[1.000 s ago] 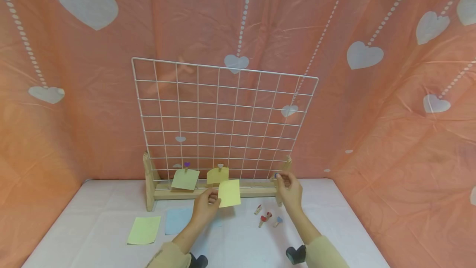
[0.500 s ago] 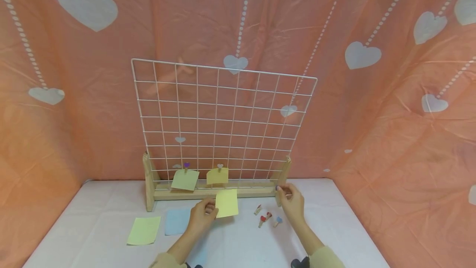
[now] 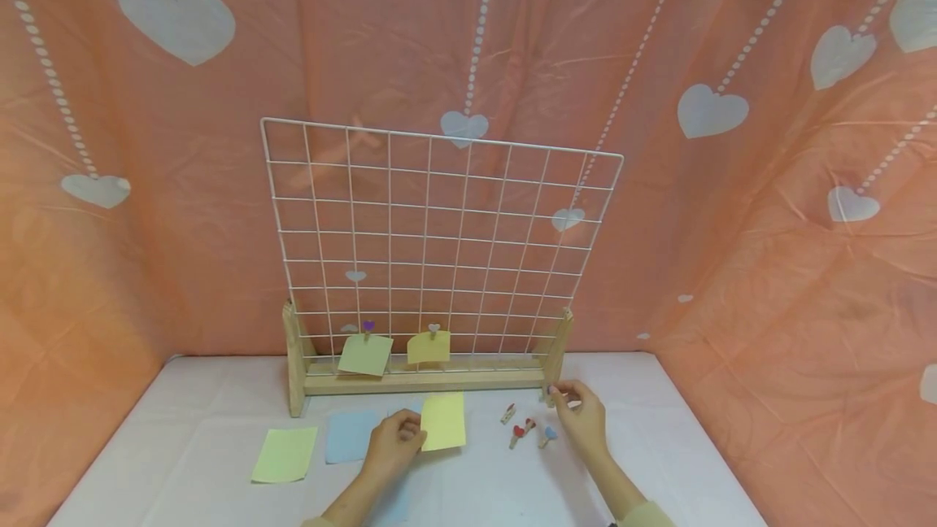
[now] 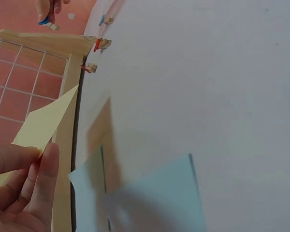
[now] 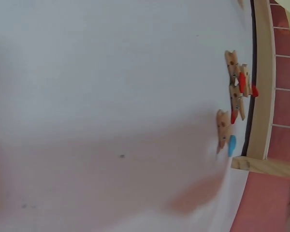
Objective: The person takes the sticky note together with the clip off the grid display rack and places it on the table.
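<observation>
My left hand (image 3: 393,443) pinches the left edge of a yellow sticky note (image 3: 443,421) between thumb and fingers, holding it up over the table. In the left wrist view the same yellow note (image 4: 48,120) tilts up from the fingertips. My right hand (image 3: 583,419) pinches a small wooden clothespin with a dark blue top (image 4: 49,23), near the stand's right foot. Only a sliver of this hand shows in the right wrist view. A white wire grid (image 3: 446,242) rises behind; a pale green note (image 3: 366,354) and a yellow note (image 3: 429,347) hang low on it from heart-topped clothespins.
Several heart-topped clothespins (image 3: 518,431) lie on the white table between the hands. Left of them are a green note (image 3: 285,455) and blue notes (image 3: 348,436), partly behind the left arm. The grid's wooden stand (image 3: 424,382) crosses the table's back, before an orange curtain (image 3: 454,39).
Both hands have come down and toward the person, away from the grid. The left carries the yellow note along, and the right keeps hold of its clothespin.
</observation>
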Available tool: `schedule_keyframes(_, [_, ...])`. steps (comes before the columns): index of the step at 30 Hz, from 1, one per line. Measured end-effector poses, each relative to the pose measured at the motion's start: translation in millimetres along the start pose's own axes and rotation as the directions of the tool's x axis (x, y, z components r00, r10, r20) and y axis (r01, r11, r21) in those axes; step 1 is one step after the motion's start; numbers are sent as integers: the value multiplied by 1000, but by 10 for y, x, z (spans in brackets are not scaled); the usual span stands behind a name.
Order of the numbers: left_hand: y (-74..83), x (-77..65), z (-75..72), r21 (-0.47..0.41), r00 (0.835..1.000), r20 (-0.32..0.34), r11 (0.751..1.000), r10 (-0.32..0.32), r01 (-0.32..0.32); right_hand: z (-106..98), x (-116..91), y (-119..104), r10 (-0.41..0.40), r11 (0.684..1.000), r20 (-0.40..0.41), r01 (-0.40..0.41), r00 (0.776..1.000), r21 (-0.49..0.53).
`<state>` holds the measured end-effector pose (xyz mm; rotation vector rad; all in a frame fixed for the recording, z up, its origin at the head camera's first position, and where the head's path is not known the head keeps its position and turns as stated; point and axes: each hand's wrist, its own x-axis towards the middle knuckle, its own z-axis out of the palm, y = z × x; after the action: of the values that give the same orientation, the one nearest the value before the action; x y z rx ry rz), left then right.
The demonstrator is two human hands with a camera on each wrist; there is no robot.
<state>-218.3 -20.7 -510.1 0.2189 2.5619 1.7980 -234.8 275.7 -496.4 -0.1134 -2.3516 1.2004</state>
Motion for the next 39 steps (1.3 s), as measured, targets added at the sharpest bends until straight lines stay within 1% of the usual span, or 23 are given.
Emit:
schedule_keyframes(6, [-46, -58, 4, -3, 1000, 21, 1000, -8, 8, -14, -60, 113, 12, 1000, 12, -12, 1000, -24])
schedule_keyframes(11, [-82, -101, 16, -7, 999, 29, 1000, -19, 19, -50, -94, 158, 74, 995, 48, -70, 996, -65])
schedule_keyframes(17, [-164, -144, 39, -15, 998, 57, 999, -33, 34, -103, -130, 203, 160, 983, 94, -149, 983, -111])
schedule_keyframes(22, [-198, -185, 65, -17, 997, 64, 999, -39, 40, -151, -153, 272, 200, 973, 114, -183, 973, -139])
schedule_keyframes(25, [-203, -206, 80, -28, 996, 71, 998, -53, 55, -190, -167, 294, 214, 971, 134, -196, 968, -140])
schedule_keyframes(30, [-208, -237, 98, -48, 991, 104, 995, -81, 86, -244, -191, 337, 258, 961, 173, -234, 951, -144])
schedule_keyframes(34, [-211, -260, 114, -56, 984, 130, 990, -118, 126, -273, -205, 377, 299, 950, 193, -274, 934, -148])
schedule_keyframes(39, [-231, -296, 156, -53, 974, 159, 983, -164, 174, -289, -206, 425, 330, 940, 218, -299, 919, -162])
